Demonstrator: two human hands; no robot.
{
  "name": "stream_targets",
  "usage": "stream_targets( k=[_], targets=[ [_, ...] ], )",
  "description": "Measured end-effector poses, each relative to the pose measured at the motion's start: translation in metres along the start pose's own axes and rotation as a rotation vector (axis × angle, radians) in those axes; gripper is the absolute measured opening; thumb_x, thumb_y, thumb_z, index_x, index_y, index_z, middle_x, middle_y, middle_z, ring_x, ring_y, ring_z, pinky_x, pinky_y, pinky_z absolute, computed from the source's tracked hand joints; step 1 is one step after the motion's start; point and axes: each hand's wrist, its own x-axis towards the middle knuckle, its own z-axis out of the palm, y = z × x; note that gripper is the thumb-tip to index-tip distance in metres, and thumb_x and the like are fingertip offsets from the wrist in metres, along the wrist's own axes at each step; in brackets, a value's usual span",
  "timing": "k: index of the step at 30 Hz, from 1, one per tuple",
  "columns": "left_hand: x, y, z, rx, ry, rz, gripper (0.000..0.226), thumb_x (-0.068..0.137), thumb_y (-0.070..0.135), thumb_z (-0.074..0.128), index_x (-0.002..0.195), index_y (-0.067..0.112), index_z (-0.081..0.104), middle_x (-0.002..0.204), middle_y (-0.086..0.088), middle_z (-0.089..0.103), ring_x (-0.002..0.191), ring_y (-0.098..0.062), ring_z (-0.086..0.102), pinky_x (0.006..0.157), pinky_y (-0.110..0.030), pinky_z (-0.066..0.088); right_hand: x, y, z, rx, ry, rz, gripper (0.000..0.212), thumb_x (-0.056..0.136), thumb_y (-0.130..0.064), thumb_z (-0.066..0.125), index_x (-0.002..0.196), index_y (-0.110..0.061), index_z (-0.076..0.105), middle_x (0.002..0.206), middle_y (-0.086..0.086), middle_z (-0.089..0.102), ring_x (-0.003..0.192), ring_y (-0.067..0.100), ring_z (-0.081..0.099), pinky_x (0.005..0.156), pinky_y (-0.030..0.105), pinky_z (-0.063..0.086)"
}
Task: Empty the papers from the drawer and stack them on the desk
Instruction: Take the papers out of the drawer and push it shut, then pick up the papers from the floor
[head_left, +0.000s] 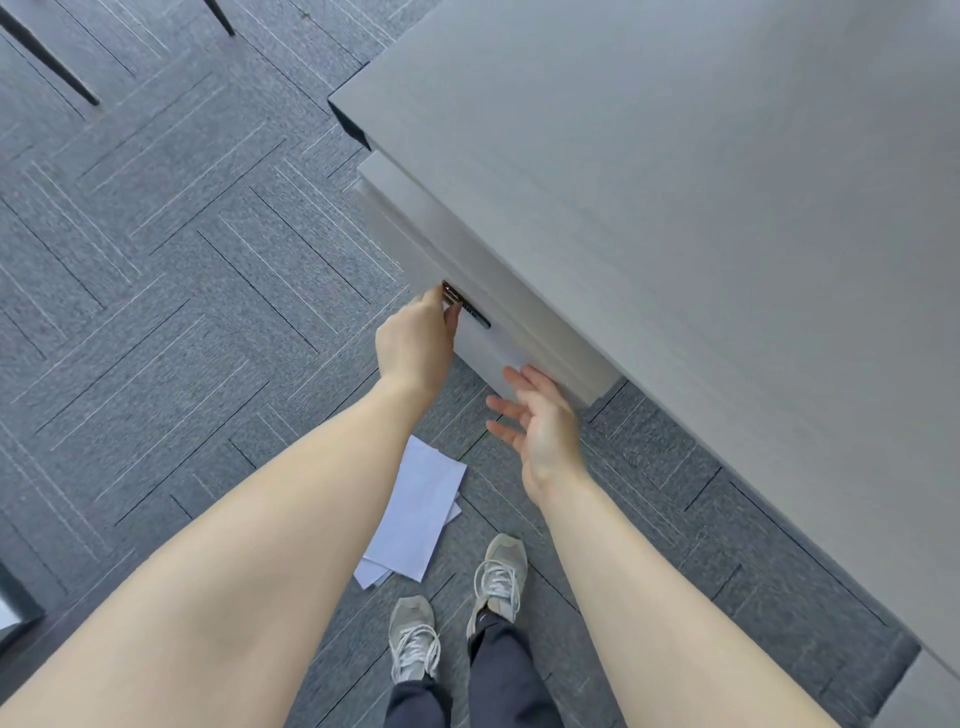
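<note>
Grey patterned carpet floor (156, 249) is spreading below the grey wooden table (675, 156); my left grip (415, 343) is pinching the drawer's metal handle (464, 307), my right grip (540, 421) is hanging open, white papers (415, 514) are lying on the carpet.

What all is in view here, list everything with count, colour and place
desk: one, grey, top right
drawer: one, pale grey, under the desk edge, looks shut
handle: one, dark metal, on the drawer front
papers: a few loose sheets, white, on the floor by the feet
carpet: grey tiles with line pattern
chair legs: two, black, top left
shoes: two, grey, bottom centre
left hand: fingers at the handle
right hand: open, beside the drawer front
</note>
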Motion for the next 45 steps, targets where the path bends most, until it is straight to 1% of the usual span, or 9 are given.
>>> stream_targets(
  k=[4,16,20,23,27,30,36,42,45],
  targets=[
    [0.011,0.006,0.002,0.039,0.004,0.044,0.035,0.099,0.036,0.037,0.113,0.011,0.056,0.102,-0.015,0.071,0.086,-0.039,0.067,0.059,-0.035,0.033,0.008,-0.011,-0.003,-0.014,0.011,-0.017,0.034,0.096,-0.009,0.045,0.127,-0.017,0.056,0.121,-0.004,0.064,0.091,0.015,0.065,0.073,0.031,0.053],
    [0.011,0.004,-0.002,0.031,-0.048,0.114,0.032,0.101,0.027,0.034,0.100,0.002,0.054,0.095,-0.021,0.068,0.082,-0.045,0.064,0.059,-0.038,0.035,0.007,-0.013,-0.006,-0.064,-0.006,0.005,0.037,0.094,-0.005,0.043,0.125,-0.023,0.052,0.126,-0.004,0.064,0.093,0.018,0.066,0.072,0.032,0.055],
    [0.016,0.001,-0.002,-0.273,-0.139,-0.040,0.034,0.098,0.030,0.032,0.099,0.008,0.058,0.098,-0.012,0.073,0.084,-0.039,0.066,0.073,-0.045,0.052,0.006,-0.013,-0.004,-0.026,0.013,0.014,0.028,0.095,-0.008,0.047,0.116,-0.024,0.056,0.124,-0.001,0.066,0.093,0.020,0.066,0.072,0.033,0.054],
    [0.020,-0.003,-0.003,-0.401,-0.245,-0.103,0.039,0.095,0.045,0.029,0.099,0.021,0.060,0.102,-0.002,0.073,0.082,-0.033,0.069,0.078,-0.046,0.054,0.005,-0.013,0.000,-0.037,0.025,0.005,0.020,0.095,-0.012,0.049,0.103,-0.029,0.058,0.125,0.000,0.065,0.096,0.021,0.066,0.079,0.035,0.053],
    [0.013,-0.021,-0.014,-0.474,-0.361,-0.129,0.056,0.090,0.058,0.030,0.127,0.020,0.052,0.124,-0.011,0.066,0.102,-0.035,0.066,0.090,-0.050,0.050,-0.002,-0.011,0.010,-0.104,0.064,-0.029,0.029,0.095,-0.021,0.046,0.123,-0.026,0.051,0.124,0.000,0.064,0.093,0.019,0.065,0.081,0.034,0.048],
    [-0.020,-0.066,-0.028,-0.541,-0.370,-0.190,0.050,0.092,0.051,0.032,0.123,0.018,0.053,0.116,-0.015,0.067,0.103,-0.035,0.065,0.090,-0.050,0.051,-0.018,0.008,0.020,-0.201,0.127,-0.055,0.038,0.095,-0.021,0.045,0.132,-0.021,0.051,0.116,0.002,0.068,0.090,0.021,0.063,0.078,0.035,0.046],
    [-0.102,-0.229,0.004,-0.395,-0.611,-0.272,0.046,0.095,0.043,0.033,0.107,0.010,0.062,0.110,-0.012,0.069,0.101,-0.034,0.062,0.083,-0.040,0.047,-0.045,0.127,0.054,-0.322,0.198,0.044,0.030,0.094,-0.018,0.047,0.123,-0.020,0.055,0.104,0.007,0.069,0.081,0.022,0.060,0.067,0.032,0.046],
    [-0.133,-0.359,0.103,-0.381,-0.636,-0.458,0.041,0.094,0.038,0.042,0.116,0.009,0.060,0.121,-0.012,0.065,0.102,-0.029,0.058,0.081,-0.034,0.042,0.022,0.311,0.055,-0.393,0.265,0.268,0.027,0.089,-0.013,0.046,0.115,-0.020,0.053,0.092,0.007,0.061,0.065,0.019,0.051,0.056,0.027,0.037],
    [-0.130,-0.402,0.184,-0.392,-0.649,-0.483,0.037,0.094,0.037,0.046,0.114,0.010,0.061,0.115,-0.007,0.062,0.097,-0.028,0.058,0.082,-0.035,0.046,0.088,0.406,0.030,-0.397,0.318,0.308,0.016,0.082,-0.003,0.043,0.089,-0.018,0.047,0.071,0.005,0.040,0.053,0.018,0.033,0.051,0.025,0.023]
  ],
)
